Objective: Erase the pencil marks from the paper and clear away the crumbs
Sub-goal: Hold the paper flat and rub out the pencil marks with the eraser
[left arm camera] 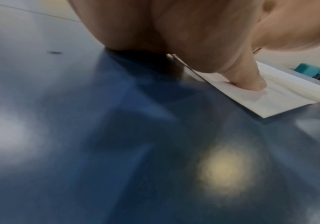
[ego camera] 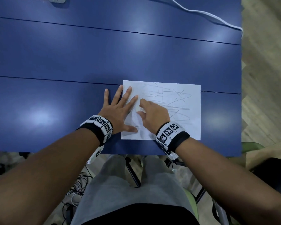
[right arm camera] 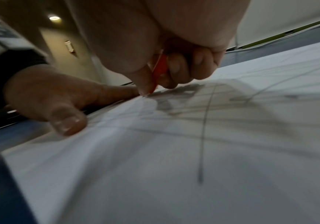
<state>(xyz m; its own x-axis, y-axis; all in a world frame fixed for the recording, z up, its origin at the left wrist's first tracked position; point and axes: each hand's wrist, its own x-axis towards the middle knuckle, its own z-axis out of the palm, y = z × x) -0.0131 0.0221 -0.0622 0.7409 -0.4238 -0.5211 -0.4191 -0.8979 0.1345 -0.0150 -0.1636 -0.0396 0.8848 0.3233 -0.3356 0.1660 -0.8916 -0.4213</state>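
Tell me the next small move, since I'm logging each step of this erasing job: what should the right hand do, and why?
Probably rub the eraser rightward across the nearest scribbles. The right hand pinches it against the left part of the paper, where the sheet looks mostly clean, while pencil marks cover the rest. The left hand lies flat on the paper's left edge, steadying it.

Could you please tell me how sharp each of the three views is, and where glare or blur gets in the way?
Head view: sharp, pencil marks readable on the paper, soft lamp glare on the blue table. Left wrist view: table blurred with bright glare spots, left hand soft. Right wrist view: motion-blurred, paper smeared, the eraser in the right hand just discernible.
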